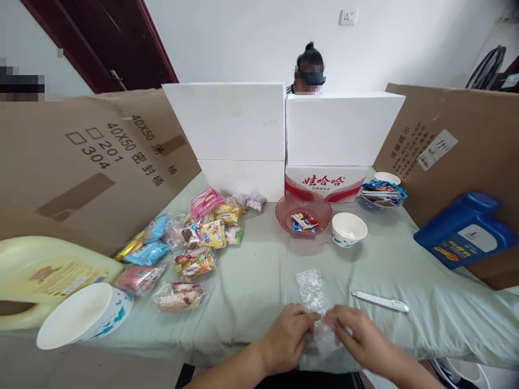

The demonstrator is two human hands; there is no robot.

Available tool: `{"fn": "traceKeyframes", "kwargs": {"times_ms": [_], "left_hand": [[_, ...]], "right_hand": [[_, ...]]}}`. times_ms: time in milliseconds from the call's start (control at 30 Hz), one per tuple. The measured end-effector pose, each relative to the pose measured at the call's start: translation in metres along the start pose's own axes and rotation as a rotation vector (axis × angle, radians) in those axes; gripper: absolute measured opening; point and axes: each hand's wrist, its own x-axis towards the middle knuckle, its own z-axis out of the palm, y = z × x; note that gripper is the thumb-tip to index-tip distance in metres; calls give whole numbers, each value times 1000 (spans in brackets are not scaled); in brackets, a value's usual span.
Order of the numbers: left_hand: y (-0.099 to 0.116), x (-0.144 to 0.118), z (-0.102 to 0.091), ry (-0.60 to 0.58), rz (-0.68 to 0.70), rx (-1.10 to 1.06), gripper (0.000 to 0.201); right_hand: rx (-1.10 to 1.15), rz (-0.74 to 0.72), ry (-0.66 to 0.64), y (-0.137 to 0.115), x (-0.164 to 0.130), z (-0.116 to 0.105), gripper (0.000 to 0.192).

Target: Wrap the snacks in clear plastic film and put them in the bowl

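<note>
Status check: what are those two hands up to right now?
Left hand and right hand both pinching a clear plastic packet at the table's near edge. White tool lies just right of it, untouched. Nothing blocking.

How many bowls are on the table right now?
4. A white bowl lies tipped at front left, a red glass bowl and small white bowl sit mid-table, and one wrapper-filled bowl behind; others may be hidden.

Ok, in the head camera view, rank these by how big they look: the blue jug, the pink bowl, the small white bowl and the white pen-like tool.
1. blue jug
2. pink bowl
3. small white bowl
4. white pen-like tool, long but very thin

The jug also lies nearer the camera's edge, so its lead may be overstated.
</note>
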Motion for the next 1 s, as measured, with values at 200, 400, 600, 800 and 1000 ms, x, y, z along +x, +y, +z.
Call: {"fn": "traceKeyframes", "kwargs": {"times_ms": [200, 400, 600, 800, 1000], "left_hand": [[-5, -11, 9, 172, 5, -104, 84], [0, -5, -2, 161, -29, -13, 41], [-18, 32, -15, 177, -67, 273, 21], [-32, 41, -14, 47, -144, 351, 20], [-25, 44, -12, -41, -145, 416, 41]], "right_hand": [[-205, 292, 118, 33, 74, 25, 22], [-282, 349, 137, 43, 81, 40, 30], [-302, 360, 119, 42, 86, 39, 32], [-145, 417, 53, 42, 55, 30, 59], [-391, 345, 173, 37, 6, 31, 43]]}}
